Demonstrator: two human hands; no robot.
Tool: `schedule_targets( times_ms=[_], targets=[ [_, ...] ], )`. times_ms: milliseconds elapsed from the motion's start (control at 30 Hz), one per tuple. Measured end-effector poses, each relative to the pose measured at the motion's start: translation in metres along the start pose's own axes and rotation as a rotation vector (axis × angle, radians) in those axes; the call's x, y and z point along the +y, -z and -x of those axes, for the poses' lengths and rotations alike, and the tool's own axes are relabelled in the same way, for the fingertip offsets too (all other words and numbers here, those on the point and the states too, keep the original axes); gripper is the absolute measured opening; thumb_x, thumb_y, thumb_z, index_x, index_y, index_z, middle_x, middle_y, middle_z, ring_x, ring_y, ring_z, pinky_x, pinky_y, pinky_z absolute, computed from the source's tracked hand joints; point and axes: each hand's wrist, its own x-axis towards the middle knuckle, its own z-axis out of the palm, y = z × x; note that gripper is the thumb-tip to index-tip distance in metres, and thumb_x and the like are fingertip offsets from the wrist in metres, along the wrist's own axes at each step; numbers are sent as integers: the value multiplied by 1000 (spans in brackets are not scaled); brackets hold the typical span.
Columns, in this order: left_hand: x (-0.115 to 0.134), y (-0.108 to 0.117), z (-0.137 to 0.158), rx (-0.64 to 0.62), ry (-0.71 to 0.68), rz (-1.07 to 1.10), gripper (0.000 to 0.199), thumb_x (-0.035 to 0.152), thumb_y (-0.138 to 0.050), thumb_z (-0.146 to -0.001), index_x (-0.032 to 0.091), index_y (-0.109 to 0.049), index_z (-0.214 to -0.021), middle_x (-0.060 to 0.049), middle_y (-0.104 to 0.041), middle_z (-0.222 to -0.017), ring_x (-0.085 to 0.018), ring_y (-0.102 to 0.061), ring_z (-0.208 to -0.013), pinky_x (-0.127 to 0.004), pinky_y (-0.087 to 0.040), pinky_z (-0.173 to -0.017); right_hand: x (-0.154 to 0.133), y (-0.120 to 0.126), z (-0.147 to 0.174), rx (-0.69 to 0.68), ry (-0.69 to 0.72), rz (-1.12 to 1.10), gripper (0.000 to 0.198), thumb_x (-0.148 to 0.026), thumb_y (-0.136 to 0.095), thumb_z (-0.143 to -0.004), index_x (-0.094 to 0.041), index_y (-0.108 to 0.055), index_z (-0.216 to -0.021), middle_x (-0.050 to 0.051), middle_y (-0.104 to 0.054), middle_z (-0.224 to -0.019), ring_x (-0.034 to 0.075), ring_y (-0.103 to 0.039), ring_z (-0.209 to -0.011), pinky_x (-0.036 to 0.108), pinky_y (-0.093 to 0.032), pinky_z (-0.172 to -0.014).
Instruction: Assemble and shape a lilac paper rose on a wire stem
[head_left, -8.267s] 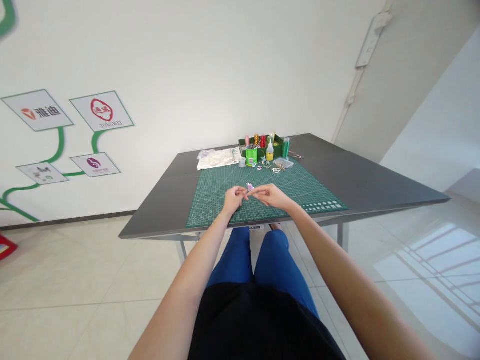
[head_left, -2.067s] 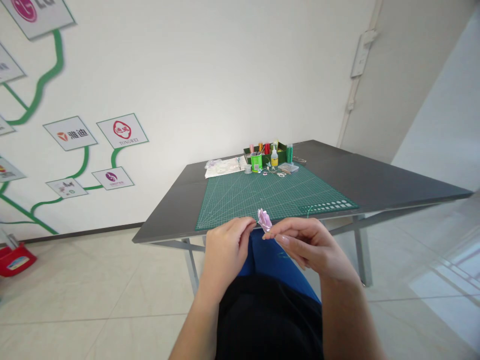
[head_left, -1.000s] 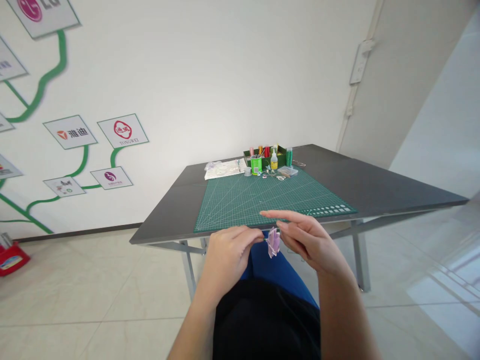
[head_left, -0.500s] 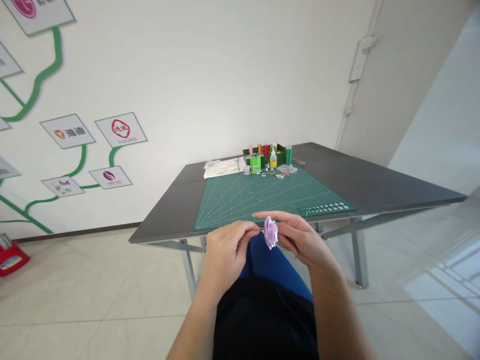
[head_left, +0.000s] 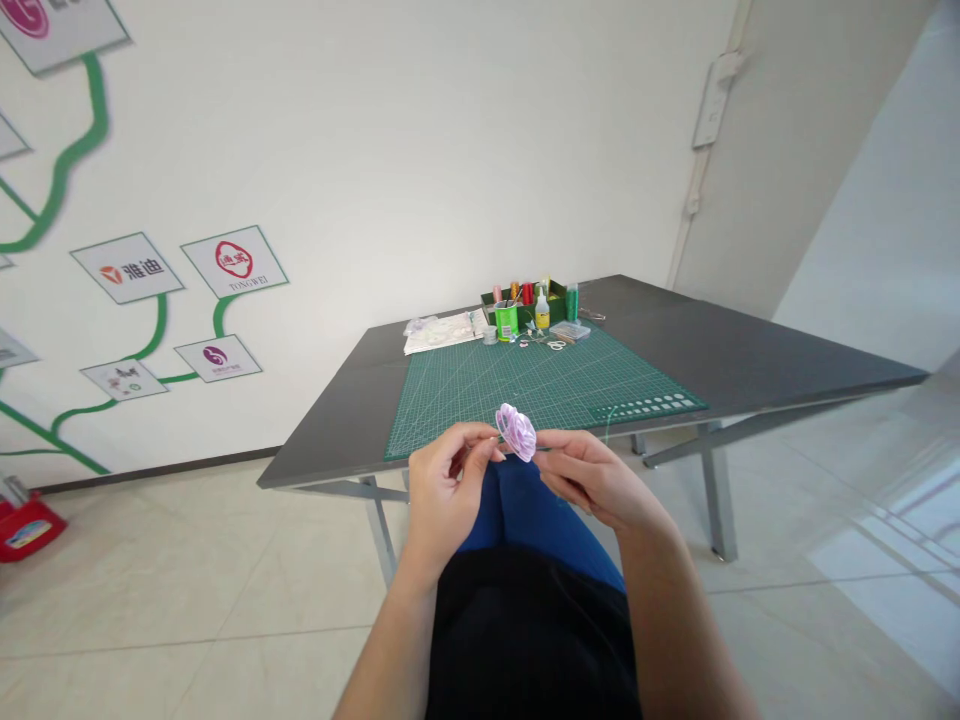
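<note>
A light purple artificial flower (head_left: 516, 432) with layered, shiny petals is up in front of me, just over the near edge of the table. My left hand (head_left: 454, 480) pinches it from the left with thumb and forefinger, close under the petals, where a thin stem shows. From the right, the closed fingertips of my right hand (head_left: 592, 475) meet the edge of the petals. The spot between those fingertips is mostly hidden. Beyond both hands lies a green cutting mat (head_left: 480, 390) with a white grid.
On the dark table (head_left: 322, 420), a green box (head_left: 556, 308) of thread spools stands at the back. Before it are a green can (head_left: 507, 320), a small bottle (head_left: 542, 310), scissors (head_left: 556, 345) and a clear case (head_left: 571, 330). White sheets (head_left: 446, 332) lie to the left.
The flower has moved slightly left and up, and its face has turned. My right forefinger, stretched out before, has drawn in to the petals. The left hand keeps its pinch.
</note>
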Motion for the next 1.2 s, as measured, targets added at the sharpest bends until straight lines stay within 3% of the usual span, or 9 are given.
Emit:
schedule_targets(
  times_ms=[233, 533, 700, 833, 1200],
  targets=[
    [-8, -10, -9, -66, 146, 188, 18, 34, -72, -95, 16, -72, -96, -3, -77, -70, -15, -71, -64, -23, -55, -63, 3, 3, 7, -26, 9, 58, 42, -39, -61, -100, -7, -74, -125, -14, -38, -37, 5, -21, -33, 22, -14, -40],
    [-7, -18, -22, -105, 232, 218, 31, 45, -78, -88, 16, -68, -92, 0, -69, -62, -15, -67, -60, -25, -54, -63, -2, -6, 22, 17, 32, 75, 50, -36, -60, -100, -5, -67, -140, -13, -43, -39, 6, -27, -35, 20, -21, -41],
    [-7, -20, -26, -122, 273, 276, 38, 50, -81, -85, 16, -67, -91, 2, -66, -60, -7, -48, -44, -20, -36, -45, 2, -7, 34, 27, 23, 63, 62, -36, -61, -100, -6, -54, -155, -12, -48, -43, 7, -30, -36, 19, -23, -38],
    [-5, -20, -29, -109, 306, 326, 40, 49, -85, -80, 15, -68, -89, 2, -66, -59, -4, -36, -39, -19, -23, -41, 7, -8, 35, 69, 45, 40, 69, -38, -62, -99, -5, -50, -158, -12, -48, -44, 7, -30, -36, 19, -24, -37],
    [-1, -11, -37, -120, 294, 308, 41, 50, -88, -79, 14, -69, -88, 1, -66, -59, -3, -35, -40, -18, -21, -41, 7, -27, 28, 59, 93, -61, 65, -36, -59, -98, -6, -53, -156, -12, -49, -44, 7, -30, -36, 20, -25, -39]
  ],
)
